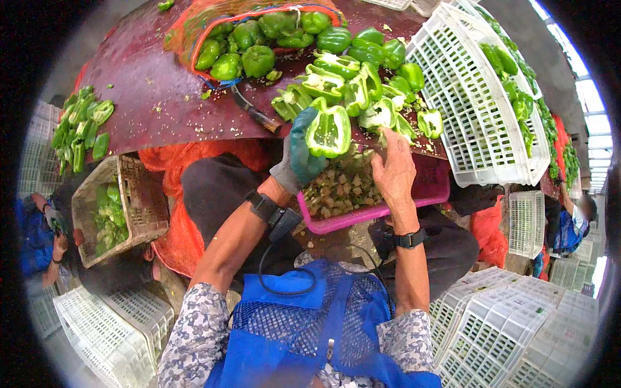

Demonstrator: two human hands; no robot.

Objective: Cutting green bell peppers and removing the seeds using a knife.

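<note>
My left hand (303, 150), in a grey and green glove, grips a halved green bell pepper (329, 130), its cut face with pale seeds turned up. My bare right hand (395, 167) is just right of it, fingertips at the near cut peppers; whether it holds something under the fingers I cannot tell. Beyond both hands lies a pile of cut pepper halves (322, 86). Whole green peppers (335, 40) lie behind them, and more fill an orange mesh bag (187, 46). A knife-like tool with a dark handle (262, 116) lies left of my gloved hand.
A pink tub (378, 213) of pepper cores sits below my hands. A white plastic crate (465, 97) with peppers stands at the right of the dark red table (145, 106). Another crate (123, 203) is at lower left. Co-workers are at the far left (36, 237) and far right (575, 223).
</note>
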